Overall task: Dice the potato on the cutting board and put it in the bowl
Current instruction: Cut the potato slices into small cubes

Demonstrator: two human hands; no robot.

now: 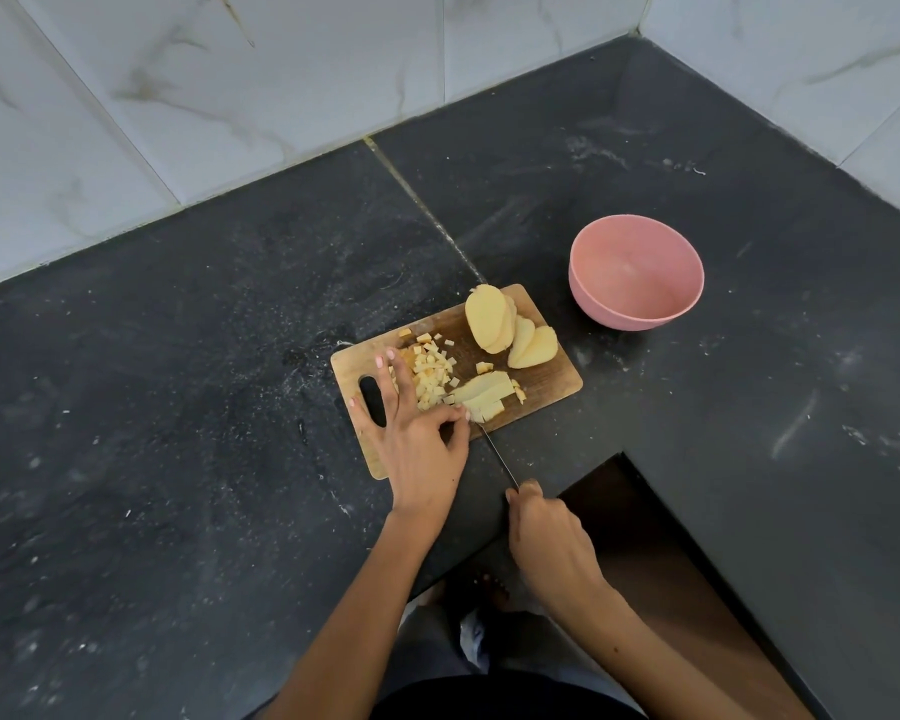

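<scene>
A small wooden cutting board (546, 384) lies on the dark counter. Thick potato slices (507, 324) lean together at its far right end. A heap of small diced cubes (430, 374) sits near the board's handle hole. A stack of potato strips (481, 394) lies at the near edge. My left hand (417, 439) pinches the near end of those strips with thumb and forefinger, its other fingers spread over the board. My right hand (549, 537) grips the knife (497, 454), whose thin blade reaches the strips beside my left fingertips. The pink bowl (593, 298) stands empty to the right of the board.
The black stone counter (204, 407) runs in an L shape, with a cut-out inner corner (622, 454) just right of my right hand. White marble-look tiled walls (230, 96) close the back and right sides.
</scene>
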